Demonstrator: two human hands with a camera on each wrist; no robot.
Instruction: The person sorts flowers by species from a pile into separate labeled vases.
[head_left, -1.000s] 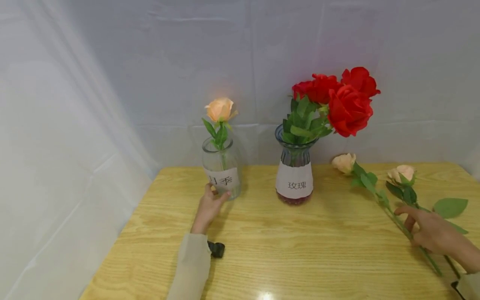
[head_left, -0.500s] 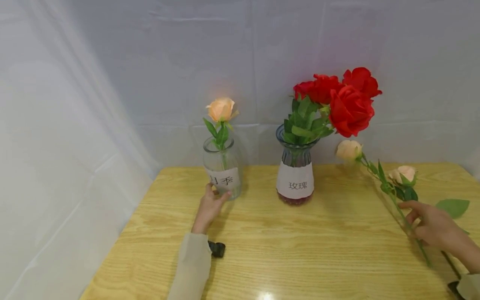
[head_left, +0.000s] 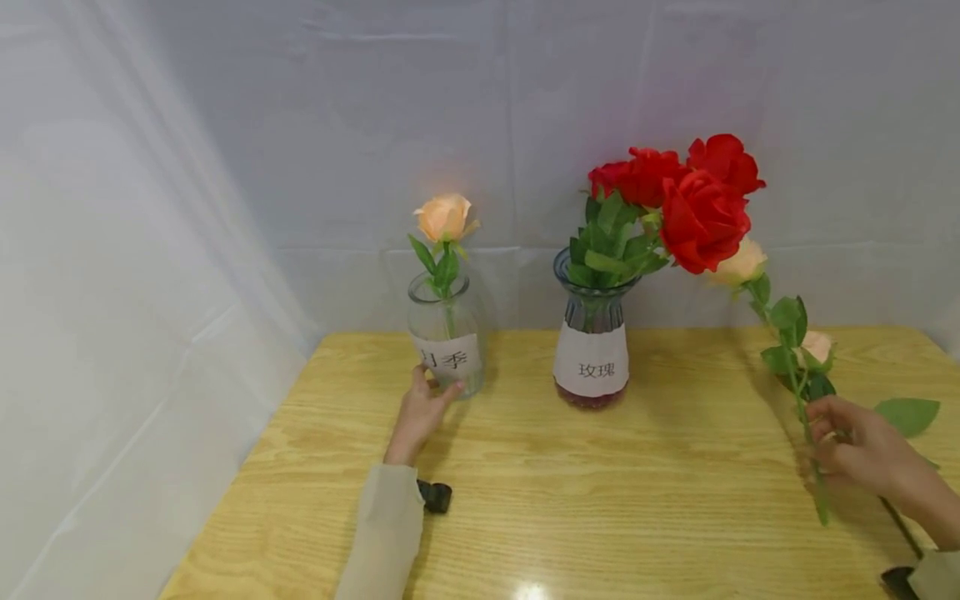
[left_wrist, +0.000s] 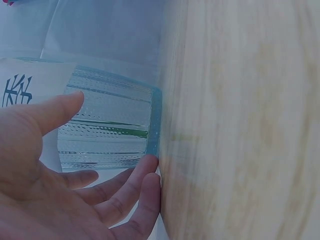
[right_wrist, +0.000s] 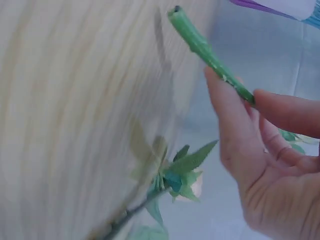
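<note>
nearest, by the right edge of the table [head_left: 600,500], right hand [head_left: 862,454] with fingers curled round the green stem of a peach rose [head_left: 741,263], lifted clear of the wood and tilted up toward the back. in the right wrist view, stem pinched between thumb and fingers, cut end sticking out above them. just behind that hand, a second peach rose [head_left: 816,344] lying flat near the table's right edge.

toward the left edge, left hand [head_left: 420,412] with fingers loosely spread against the base of a clear glass vase [head_left: 446,333], thumb on one side, fingertips on the other, touching without a firm clasp. white label on the vase partly covered by the hand, "季" readable. one peach flower [head_left: 444,218] standing in it.

near the middle of the back edge, a darker glass vase [head_left: 592,333], label reading "玫瑰", holding red roses [head_left: 693,200].

surface: pale wood-grain tabletop with a glossy glare spot at the near edge. behind and to the left, white cloth draped as backdrop.
</note>
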